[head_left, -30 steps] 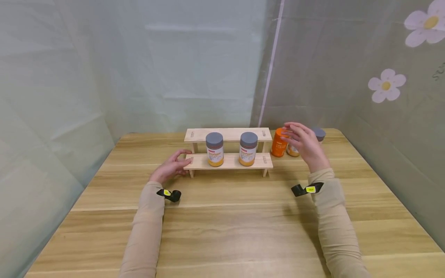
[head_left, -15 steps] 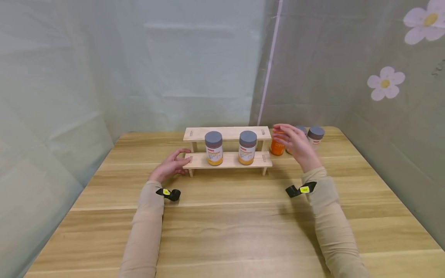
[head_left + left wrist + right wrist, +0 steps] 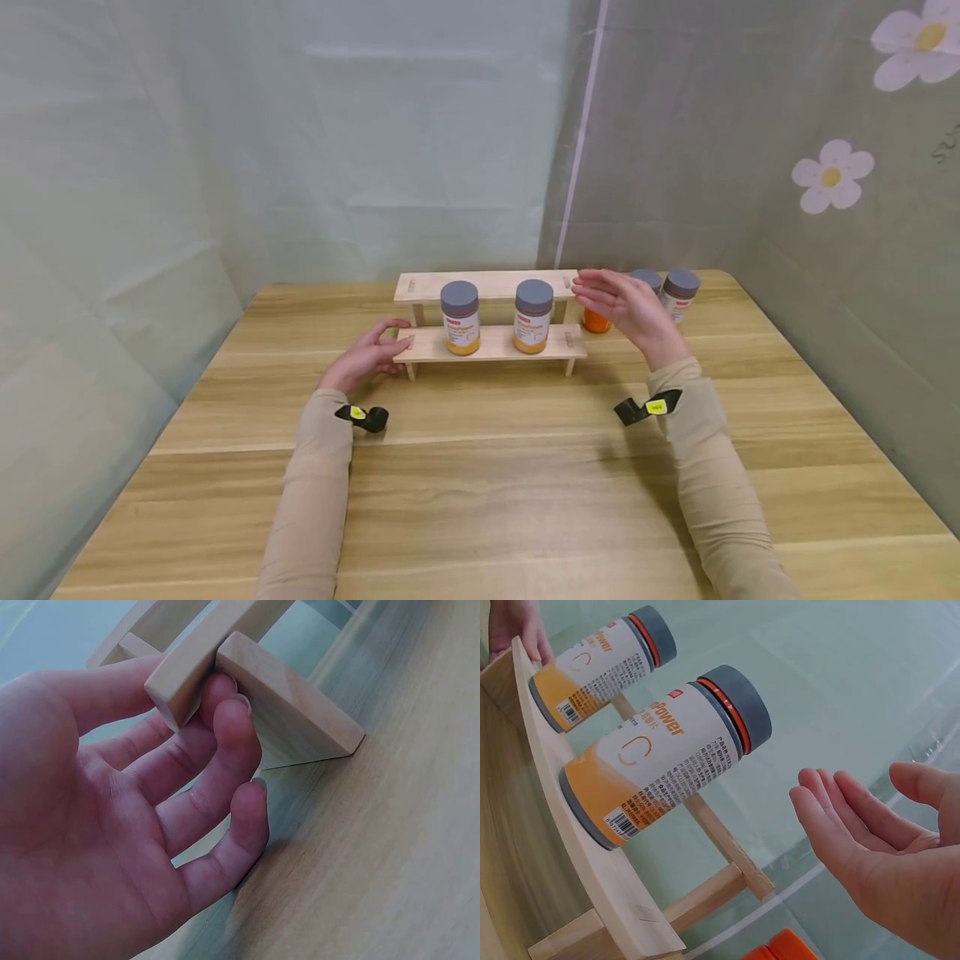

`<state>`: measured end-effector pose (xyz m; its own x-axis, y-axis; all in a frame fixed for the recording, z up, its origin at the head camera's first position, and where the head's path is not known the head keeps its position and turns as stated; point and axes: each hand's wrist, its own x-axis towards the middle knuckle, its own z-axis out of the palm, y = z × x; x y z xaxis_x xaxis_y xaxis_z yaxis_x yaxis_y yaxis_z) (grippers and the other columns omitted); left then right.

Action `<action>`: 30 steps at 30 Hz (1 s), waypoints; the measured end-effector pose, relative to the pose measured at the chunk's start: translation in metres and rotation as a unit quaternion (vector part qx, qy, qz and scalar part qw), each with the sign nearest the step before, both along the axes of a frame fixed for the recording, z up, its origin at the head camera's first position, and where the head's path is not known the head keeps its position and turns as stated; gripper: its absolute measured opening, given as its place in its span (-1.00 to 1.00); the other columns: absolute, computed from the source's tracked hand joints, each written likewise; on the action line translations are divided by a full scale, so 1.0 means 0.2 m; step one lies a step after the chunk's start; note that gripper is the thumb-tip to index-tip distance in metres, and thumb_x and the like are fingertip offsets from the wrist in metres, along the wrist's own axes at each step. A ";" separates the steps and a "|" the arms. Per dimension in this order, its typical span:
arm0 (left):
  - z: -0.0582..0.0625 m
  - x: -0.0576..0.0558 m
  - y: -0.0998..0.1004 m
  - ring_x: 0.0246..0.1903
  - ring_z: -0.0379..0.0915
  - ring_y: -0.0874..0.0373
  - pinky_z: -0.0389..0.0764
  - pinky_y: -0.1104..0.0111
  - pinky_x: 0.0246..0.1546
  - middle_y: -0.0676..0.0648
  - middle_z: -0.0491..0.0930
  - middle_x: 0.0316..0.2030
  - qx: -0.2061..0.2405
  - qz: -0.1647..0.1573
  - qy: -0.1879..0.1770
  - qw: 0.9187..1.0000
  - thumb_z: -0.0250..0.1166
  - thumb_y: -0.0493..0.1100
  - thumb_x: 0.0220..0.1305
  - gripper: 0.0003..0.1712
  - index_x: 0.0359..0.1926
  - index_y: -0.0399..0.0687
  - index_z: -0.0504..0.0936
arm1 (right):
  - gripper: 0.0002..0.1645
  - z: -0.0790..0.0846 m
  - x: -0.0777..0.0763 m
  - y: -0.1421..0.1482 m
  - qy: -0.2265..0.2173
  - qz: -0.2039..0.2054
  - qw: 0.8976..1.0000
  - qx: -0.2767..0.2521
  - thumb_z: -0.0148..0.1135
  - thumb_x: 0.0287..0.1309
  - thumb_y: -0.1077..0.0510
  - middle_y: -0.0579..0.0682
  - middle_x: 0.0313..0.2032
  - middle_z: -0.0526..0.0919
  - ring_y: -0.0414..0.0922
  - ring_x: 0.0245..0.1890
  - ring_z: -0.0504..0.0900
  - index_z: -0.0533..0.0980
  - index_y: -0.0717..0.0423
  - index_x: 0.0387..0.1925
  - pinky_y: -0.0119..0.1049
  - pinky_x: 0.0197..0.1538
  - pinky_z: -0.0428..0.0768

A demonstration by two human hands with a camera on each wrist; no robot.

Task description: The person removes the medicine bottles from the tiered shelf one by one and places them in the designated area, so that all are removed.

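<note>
A two-tier wooden rack [image 3: 491, 343] stands toward the back of the table. My left hand [image 3: 365, 358] grips the left end of its lower shelf, thumb above and curled fingers beneath, as the left wrist view shows. Two grey-lidded jars stand upright on that shelf, a left jar [image 3: 461, 318] and a right jar [image 3: 533, 317]. My right hand [image 3: 628, 308] hovers near the right end of the upper shelf [image 3: 480, 286], its fingers extended and holding nothing. Partly hidden behind it is an orange bottle [image 3: 596, 322] on the table.
Two more grey-lidded jars stand at the back right, one [image 3: 647, 279] mostly behind my right hand, the other [image 3: 680, 293] beside it. Hanging cloth surrounds the back and sides of the wooden table [image 3: 480, 500].
My right hand has moved left from the orange bottle and jars toward the rack's right end. My left hand keeps its grip on the lower shelf.
</note>
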<state>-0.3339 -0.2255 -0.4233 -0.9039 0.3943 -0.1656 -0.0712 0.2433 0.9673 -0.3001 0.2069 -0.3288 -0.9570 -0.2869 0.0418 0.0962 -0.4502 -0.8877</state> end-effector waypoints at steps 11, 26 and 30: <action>0.03 0.00 0.00 -0.41 0.55 0.24 0.52 0.38 -0.26 0.17 0.65 -0.32 -0.012 0.001 0.002 1.000 0.12 -0.04 0.43 -0.34 0.41 -0.07 0.07 | -0.66 0.00 -0.01 -0.01 0.009 0.020 0.999 0.033 -0.07 0.47 0.11 0.01 -0.11 0.74 -0.12 -0.07 0.72 0.62 0.15 -0.10 -0.31 0.06 0.62; 0.01 0.00 0.01 -0.42 0.55 0.24 0.53 0.39 -0.27 0.16 0.65 -0.34 -0.010 0.004 0.006 1.000 0.12 -0.05 0.43 -0.39 0.37 -0.05 0.10 | -0.69 -0.05 -0.03 -0.02 0.013 0.019 0.997 0.073 -0.11 0.49 0.13 -0.05 -0.11 0.73 -0.17 -0.07 0.70 0.56 0.13 -0.06 -0.33 0.11 0.59; 0.01 0.00 0.00 -0.42 0.55 0.25 0.53 0.38 -0.27 0.16 0.64 -0.32 -0.010 0.003 0.005 1.000 0.12 -0.04 0.43 -0.36 0.39 -0.08 0.08 | -0.71 -0.07 -0.04 -0.04 0.012 0.024 0.996 0.089 -0.07 0.47 0.10 -0.07 -0.10 0.72 -0.18 -0.05 0.69 0.53 0.12 -0.01 -0.31 0.17 0.55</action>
